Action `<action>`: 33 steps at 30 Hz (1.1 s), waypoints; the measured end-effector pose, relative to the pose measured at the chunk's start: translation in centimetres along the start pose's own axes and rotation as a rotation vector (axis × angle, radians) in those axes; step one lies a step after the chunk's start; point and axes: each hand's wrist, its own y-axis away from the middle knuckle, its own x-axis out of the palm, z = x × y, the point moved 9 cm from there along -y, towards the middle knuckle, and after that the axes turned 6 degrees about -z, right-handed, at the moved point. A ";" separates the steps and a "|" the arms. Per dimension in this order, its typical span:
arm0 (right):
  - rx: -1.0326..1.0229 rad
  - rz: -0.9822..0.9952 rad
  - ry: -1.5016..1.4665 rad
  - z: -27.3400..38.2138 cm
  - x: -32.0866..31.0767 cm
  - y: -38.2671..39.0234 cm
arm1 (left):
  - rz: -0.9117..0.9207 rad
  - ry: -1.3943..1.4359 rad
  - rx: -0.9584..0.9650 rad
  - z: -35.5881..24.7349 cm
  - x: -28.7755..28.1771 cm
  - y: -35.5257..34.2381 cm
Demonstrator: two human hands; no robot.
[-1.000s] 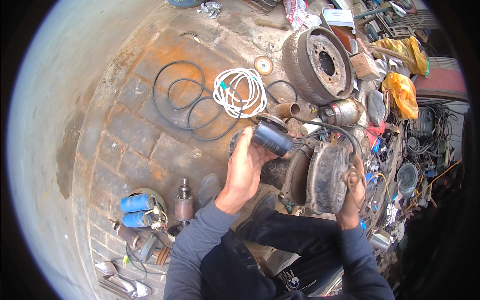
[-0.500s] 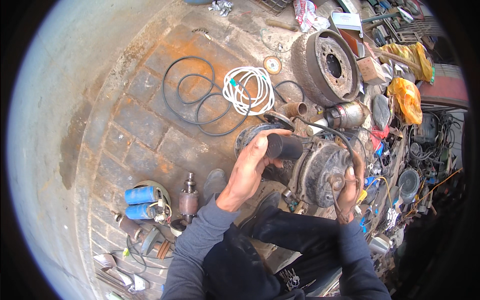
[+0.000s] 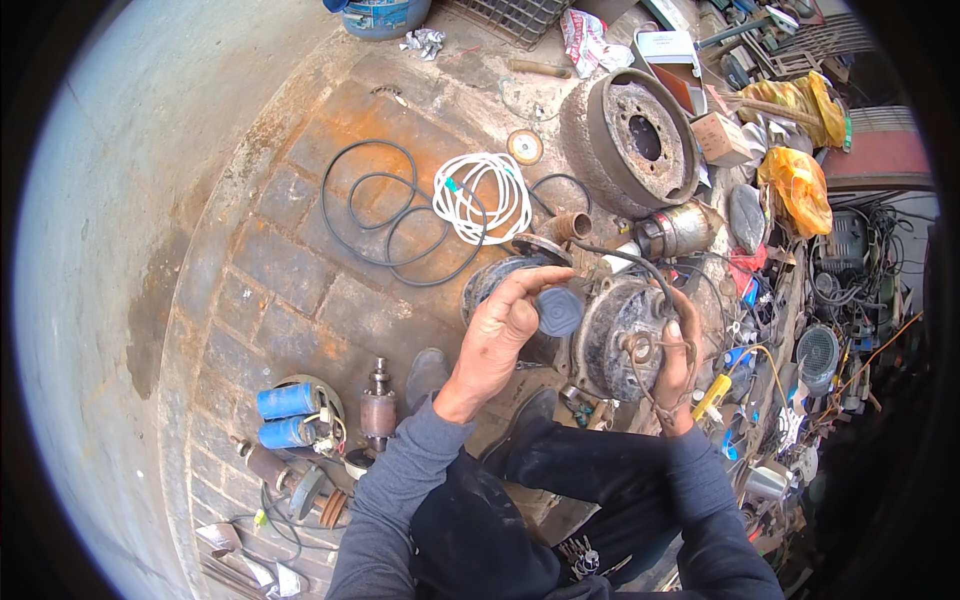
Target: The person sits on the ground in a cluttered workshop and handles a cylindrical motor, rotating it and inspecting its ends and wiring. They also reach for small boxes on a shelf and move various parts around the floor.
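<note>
My left hand (image 3: 500, 345) is wrapped round a black cylindrical capacitor (image 3: 559, 312), its flat end facing up toward me. My right hand (image 3: 676, 355) grips the rim of a grimy, round metal end cover (image 3: 610, 350), near a black cable (image 3: 640, 262) and a rusty wire loop on its face. The cover stands just right of the capacitor. A dark motor body (image 3: 478, 292) lies behind my left hand, partly hidden, with a round metal piece (image 3: 540, 245) beside it.
Coiled white (image 3: 480, 195) and black cables lie ahead on stained paving, beside a heavy rusty wheel drum (image 3: 625, 140) and a steel cylinder (image 3: 672, 232). An armature (image 3: 378, 405) and blue capacitors (image 3: 287, 400) sit at left. Cluttered tools, bags and scrap fill the right side.
The capacitor in my left hand has turned from side-on to end-on. The end cover in my right hand has rotated so its face shows more to me.
</note>
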 end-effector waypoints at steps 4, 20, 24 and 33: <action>-0.017 -0.004 0.008 0.1 0.1 -0.1 | 0.002 0.137 -0.060 0.6 -0.5 0.1; 0.094 0.195 0.021 0.8 -2.6 1.5 | -0.201 0.055 -0.196 1.7 -2.5 0.7; 0.187 0.164 0.043 1.2 -9.3 5.3 | -0.280 0.019 -0.278 2.4 -2.5 1.1; 0.299 -0.219 -0.166 1.8 -23.9 16.2 | -0.426 0.078 -0.506 5.1 -5.9 2.0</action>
